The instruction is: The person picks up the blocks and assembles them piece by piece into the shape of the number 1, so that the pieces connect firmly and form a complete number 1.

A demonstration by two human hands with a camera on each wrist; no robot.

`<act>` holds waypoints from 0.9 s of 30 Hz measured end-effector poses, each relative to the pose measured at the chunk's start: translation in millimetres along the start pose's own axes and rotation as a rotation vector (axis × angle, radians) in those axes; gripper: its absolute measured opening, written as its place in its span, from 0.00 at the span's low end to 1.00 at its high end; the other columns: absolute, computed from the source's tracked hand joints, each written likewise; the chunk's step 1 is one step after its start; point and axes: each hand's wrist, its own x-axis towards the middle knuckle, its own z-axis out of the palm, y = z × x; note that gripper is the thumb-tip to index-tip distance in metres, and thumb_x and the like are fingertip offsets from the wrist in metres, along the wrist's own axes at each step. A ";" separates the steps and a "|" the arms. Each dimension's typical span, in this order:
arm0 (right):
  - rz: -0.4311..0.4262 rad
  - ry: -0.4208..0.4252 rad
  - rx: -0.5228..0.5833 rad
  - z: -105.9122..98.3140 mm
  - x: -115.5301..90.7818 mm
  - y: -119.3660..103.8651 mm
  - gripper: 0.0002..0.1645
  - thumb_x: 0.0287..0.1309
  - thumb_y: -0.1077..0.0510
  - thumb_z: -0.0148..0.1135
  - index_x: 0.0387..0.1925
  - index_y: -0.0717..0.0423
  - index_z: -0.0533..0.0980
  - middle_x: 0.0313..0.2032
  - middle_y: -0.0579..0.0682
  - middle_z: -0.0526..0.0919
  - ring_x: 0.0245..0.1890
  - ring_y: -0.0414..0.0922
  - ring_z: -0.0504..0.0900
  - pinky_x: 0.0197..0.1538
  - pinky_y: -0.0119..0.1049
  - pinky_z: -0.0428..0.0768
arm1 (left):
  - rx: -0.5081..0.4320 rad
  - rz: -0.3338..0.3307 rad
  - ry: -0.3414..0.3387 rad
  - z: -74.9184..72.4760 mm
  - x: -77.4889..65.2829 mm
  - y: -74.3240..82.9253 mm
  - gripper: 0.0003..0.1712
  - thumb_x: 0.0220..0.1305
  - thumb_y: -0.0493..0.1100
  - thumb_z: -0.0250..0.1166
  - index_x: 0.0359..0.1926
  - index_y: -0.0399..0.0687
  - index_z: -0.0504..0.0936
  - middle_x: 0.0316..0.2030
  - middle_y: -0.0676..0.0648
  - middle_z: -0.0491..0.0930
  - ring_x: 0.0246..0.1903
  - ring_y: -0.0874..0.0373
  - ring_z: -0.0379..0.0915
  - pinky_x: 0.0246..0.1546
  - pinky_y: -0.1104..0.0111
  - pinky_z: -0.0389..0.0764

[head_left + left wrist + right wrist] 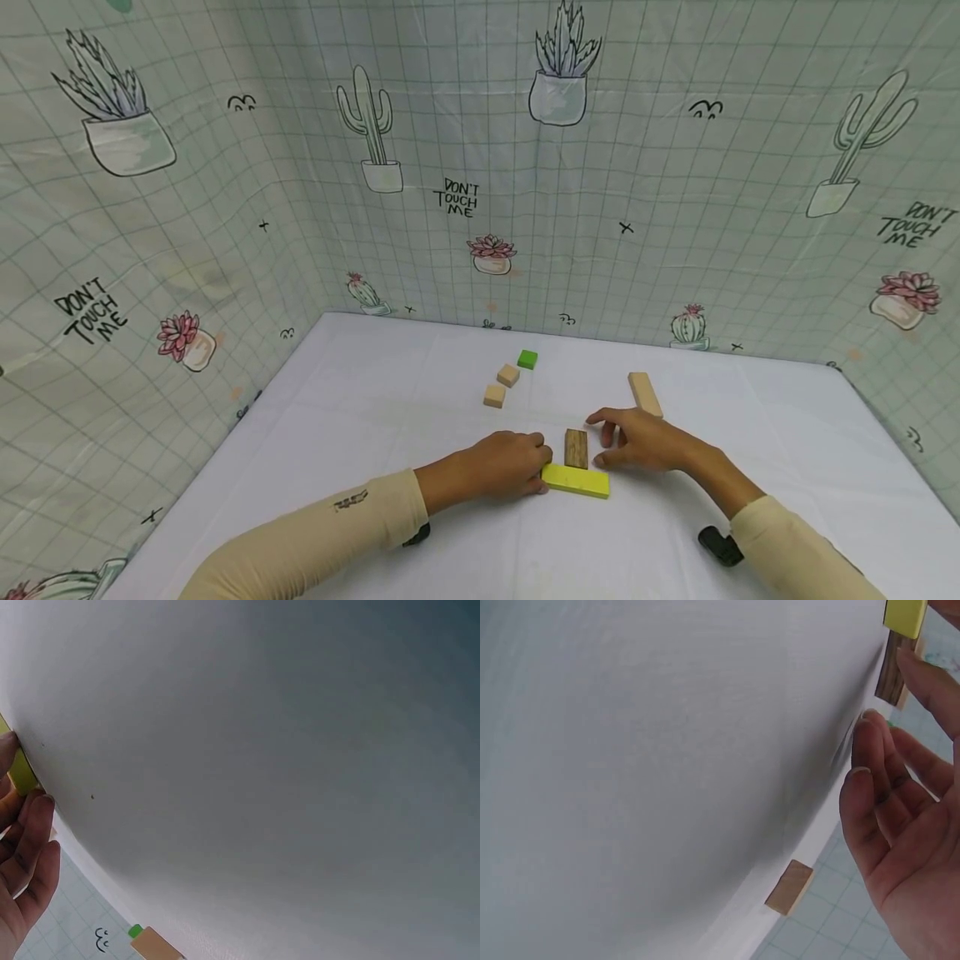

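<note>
Well, yellow block (576, 481): sits crosswise on the white table (360, 367), its left end held.
Left hand (504, 465): pinches that end between thumb and fingers.
Right hand (647, 440): loosely bent, thumb and fingers wide apart, just beside the brown block (576, 449).
Brown block: right behind the yellow one; cannot tell if touching.
Pale plank (643, 392): behind the right hand.
Farther back: two pale cubes (507, 376) and a green block (527, 359), slantwise.

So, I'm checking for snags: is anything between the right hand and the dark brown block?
Nothing visible stands between the right hand and the dark brown block. The yellow block, held by the left hand, sits at its near end, outside that gap.
</note>
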 end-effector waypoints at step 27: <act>0.146 0.156 -0.206 -17.1 -13.9 6.0 0.53 0.46 0.38 0.78 0.69 0.55 0.68 0.48 0.51 0.81 0.31 0.39 0.74 0.34 0.38 0.72 | -0.010 -0.007 0.001 -0.9 -1.8 0.1 0.18 0.67 0.57 0.66 0.50 0.52 0.83 0.36 0.57 0.79 0.29 0.70 0.67 0.33 0.79 0.73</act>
